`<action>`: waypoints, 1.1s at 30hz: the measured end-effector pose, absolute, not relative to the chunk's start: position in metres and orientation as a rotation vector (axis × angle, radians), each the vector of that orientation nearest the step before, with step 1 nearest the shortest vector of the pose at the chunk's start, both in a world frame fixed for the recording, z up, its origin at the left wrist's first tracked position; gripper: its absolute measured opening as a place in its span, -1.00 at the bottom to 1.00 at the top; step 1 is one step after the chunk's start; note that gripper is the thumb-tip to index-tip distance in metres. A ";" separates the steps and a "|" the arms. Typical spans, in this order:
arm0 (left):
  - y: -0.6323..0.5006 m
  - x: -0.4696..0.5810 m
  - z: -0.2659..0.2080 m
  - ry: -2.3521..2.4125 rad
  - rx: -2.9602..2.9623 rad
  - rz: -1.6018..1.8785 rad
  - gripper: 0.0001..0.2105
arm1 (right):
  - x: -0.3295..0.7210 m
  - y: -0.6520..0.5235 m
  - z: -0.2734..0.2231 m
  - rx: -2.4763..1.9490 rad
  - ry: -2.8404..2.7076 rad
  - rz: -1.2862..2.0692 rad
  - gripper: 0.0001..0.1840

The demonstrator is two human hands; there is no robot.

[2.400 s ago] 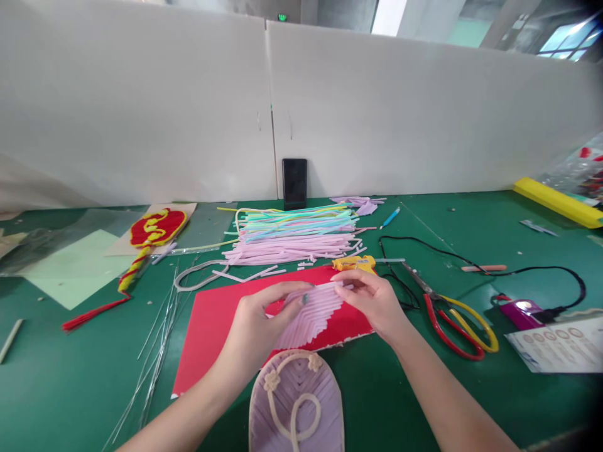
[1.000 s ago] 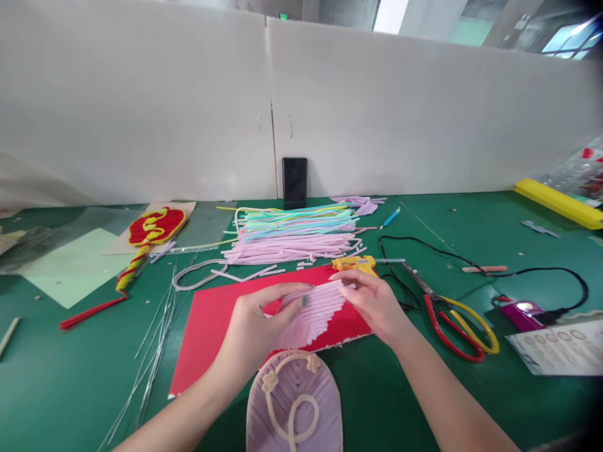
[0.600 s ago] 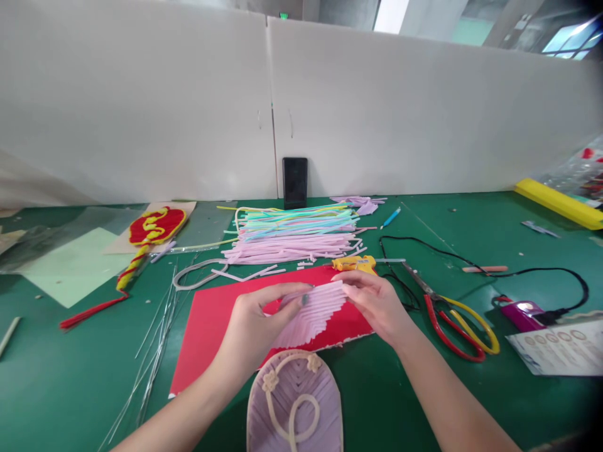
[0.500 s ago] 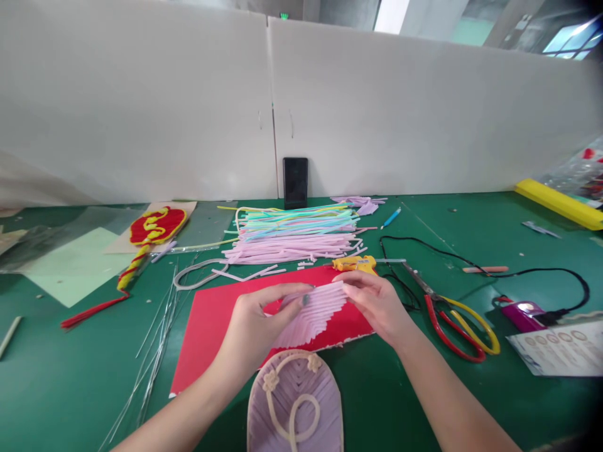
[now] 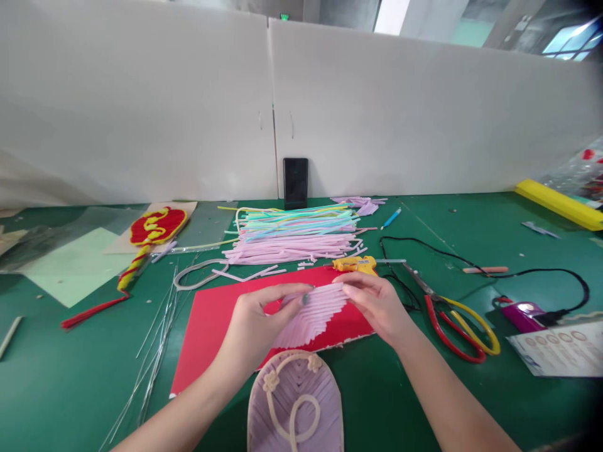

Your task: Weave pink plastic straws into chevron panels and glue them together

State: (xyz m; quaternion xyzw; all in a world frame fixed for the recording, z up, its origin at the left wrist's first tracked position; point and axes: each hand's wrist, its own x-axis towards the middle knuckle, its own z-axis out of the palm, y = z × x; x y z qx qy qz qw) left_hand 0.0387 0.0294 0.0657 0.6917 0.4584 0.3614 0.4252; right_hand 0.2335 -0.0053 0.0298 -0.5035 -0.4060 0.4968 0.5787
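Observation:
A ribbed panel of pale pink pipe cleaners (image 5: 308, 321) is held up between my hands, over a red sheet (image 5: 211, 326). My left hand (image 5: 261, 317) pinches its left upper part between thumb and fingers. At the upper right corner, the fingertips of my right hand (image 5: 374, 304) close on the panel's edge. Right below, a lilac rounded piece (image 5: 296, 402) with a cream looped cord and small knotted flowers lies at the near edge, partly cut off by the frame.
Behind the red sheet lies a pile of pastel pipe cleaners (image 5: 294, 235) and a yellow glue gun (image 5: 355, 263). Scissors (image 5: 452, 320) and a purple plug device (image 5: 522, 314) sit at right. Thin wires (image 5: 157, 345) and a red-yellow fan (image 5: 157, 227) are at left. A phone (image 5: 296, 183) leans on the partition.
Almost nothing differs. The panel's upper right corner and the right fingertips have shifted very slightly; both hands keep their hold.

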 end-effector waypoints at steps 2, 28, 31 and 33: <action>0.030 0.038 0.066 1.151 1.727 0.896 -0.86 | 0.234 -0.006 0.031 -1.180 -0.967 1.159 -0.80; 0.030 0.038 0.067 1.174 1.726 0.860 -0.85 | 0.236 -0.004 0.025 -1.233 -1.055 1.044 -0.86; 0.030 0.037 0.068 1.193 1.714 0.838 -0.85 | 0.235 -0.003 0.024 -1.229 -1.035 1.063 -0.87; 0.029 0.037 0.068 1.192 1.712 0.833 -0.85 | 0.235 -0.003 0.025 -1.224 -1.015 1.085 -0.86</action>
